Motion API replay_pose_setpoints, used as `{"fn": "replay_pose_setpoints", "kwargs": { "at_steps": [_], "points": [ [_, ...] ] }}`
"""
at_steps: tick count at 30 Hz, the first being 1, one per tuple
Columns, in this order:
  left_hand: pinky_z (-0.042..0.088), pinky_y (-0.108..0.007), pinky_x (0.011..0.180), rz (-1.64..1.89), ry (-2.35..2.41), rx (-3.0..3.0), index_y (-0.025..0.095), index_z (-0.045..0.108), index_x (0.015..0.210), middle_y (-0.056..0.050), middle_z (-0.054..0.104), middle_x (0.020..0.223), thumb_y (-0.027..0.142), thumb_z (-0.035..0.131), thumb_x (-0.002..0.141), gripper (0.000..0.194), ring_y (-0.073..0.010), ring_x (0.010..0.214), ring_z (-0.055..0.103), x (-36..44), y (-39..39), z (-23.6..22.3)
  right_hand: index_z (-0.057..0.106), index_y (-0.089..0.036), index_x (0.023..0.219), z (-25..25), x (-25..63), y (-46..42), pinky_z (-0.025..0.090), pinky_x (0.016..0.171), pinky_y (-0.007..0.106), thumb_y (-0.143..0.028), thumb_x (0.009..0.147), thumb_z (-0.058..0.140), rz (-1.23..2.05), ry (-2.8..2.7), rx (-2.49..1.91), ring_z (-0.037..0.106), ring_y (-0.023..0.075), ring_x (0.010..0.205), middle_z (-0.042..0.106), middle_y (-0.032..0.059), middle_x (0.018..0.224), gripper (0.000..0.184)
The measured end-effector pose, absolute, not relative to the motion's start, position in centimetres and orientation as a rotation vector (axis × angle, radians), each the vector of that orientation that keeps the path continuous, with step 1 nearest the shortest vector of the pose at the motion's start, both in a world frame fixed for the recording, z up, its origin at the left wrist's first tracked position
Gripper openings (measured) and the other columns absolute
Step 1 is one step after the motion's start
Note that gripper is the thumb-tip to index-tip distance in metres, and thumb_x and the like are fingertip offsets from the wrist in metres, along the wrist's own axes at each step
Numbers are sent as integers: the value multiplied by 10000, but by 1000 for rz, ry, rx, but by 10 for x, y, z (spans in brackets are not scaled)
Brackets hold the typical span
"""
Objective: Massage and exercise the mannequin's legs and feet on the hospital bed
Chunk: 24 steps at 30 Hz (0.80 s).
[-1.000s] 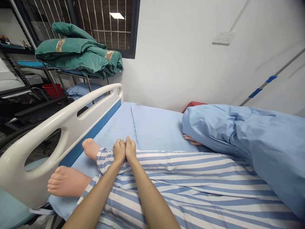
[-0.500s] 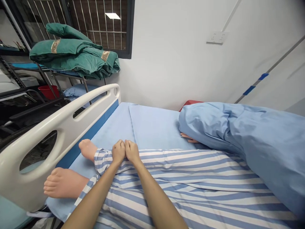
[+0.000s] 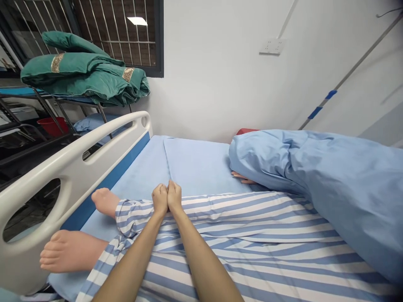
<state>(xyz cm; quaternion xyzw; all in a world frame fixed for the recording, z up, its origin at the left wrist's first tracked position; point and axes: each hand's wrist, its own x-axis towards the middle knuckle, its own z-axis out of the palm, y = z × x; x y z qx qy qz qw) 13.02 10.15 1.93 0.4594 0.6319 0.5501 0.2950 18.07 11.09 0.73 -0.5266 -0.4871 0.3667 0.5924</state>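
My left hand and my right hand are both closed into fists, side by side and touching. They sit over the far lower leg of a lying figure in blue-and-white striped trousers. No object shows in either fist; the undersides of the fingers are hidden. To the left of my hands lies the far bare foot, smooth and plastic-looking. A nearer foot pokes out of the other trouser leg, left of my forearms.
A light blue quilt covers the figure's upper part, with fingertips showing under its edge. The blue bed sheet ends at a white footboard. Folded green bedding lies on a rack beyond. A metal pole stands right.
The view has shifted, so the bed and figure appear further left. My fists have turned more upright and now press closer together over the far leg.
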Motion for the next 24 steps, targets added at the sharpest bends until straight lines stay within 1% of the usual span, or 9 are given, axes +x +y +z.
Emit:
{"fn": "replay_pose_setpoints", "kwargs": {
  "at_steps": [3, 8, 11, 16, 20, 24],
  "points": [
    [278, -241, 538, 1405, 1741, 1336, 204, 357, 499, 48, 390, 464, 198, 345, 759, 261, -108, 513, 368, 128, 99, 14, 346, -215, 520, 13, 182, 112, 295, 485, 245, -420, 860, 333, 831, -1155, -1266, 362, 122, 507, 402, -27, 480, 397],
    [283, -240, 537, 1379, 1699, 1383, 203, 383, 527, 41, 433, 487, 246, 335, 799, 280, -109, 521, 380, 129, 98, 13, 386, -204, 519, 33, 194, 107, 262, 514, 253, -417, 871, 330, 682, -1480, -1298, 357, 121, 509, 408, -29, 491, 415],
    [277, -241, 540, 1359, 1708, 1432, 202, 367, 519, 44, 411, 482, 227, 340, 788, 271, -107, 520, 366, 129, 97, 11, 401, -198, 535, 30, 202, 103, 273, 531, 248, -409, 884, 305, 691, -1529, -1288, 379, 121, 524, 432, -25, 513, 420],
    [278, -239, 527, 1345, 1685, 1388, 205, 340, 507, 43, 380, 473, 238, 356, 755, 251, -107, 519, 354, 135, 103, 16, 423, -192, 560, 15, 207, 101, 310, 542, 233, -410, 873, 330, 794, -1455, -1210, 412, 118, 546, 464, -21, 542, 393],
    [280, -228, 493, 1476, 1585, 1238, 211, 306, 511, 47, 328, 483, 217, 352, 710, 205, -100, 505, 330, 154, 110, 36, 414, -192, 561, 15, 212, 106, 320, 522, 230, -436, 855, 339, 868, -1264, -1137, 393, 116, 542, 441, -25, 525, 389],
    [285, -226, 484, 1563, 1522, 1190, 216, 283, 520, 48, 300, 496, 213, 343, 714, 203, -97, 495, 317, 170, 107, 42, 398, -194, 552, 17, 218, 109, 315, 503, 232, -432, 848, 342, 916, -1144, -1132, 367, 107, 517, 411, -35, 508, 384]
  ]
}}
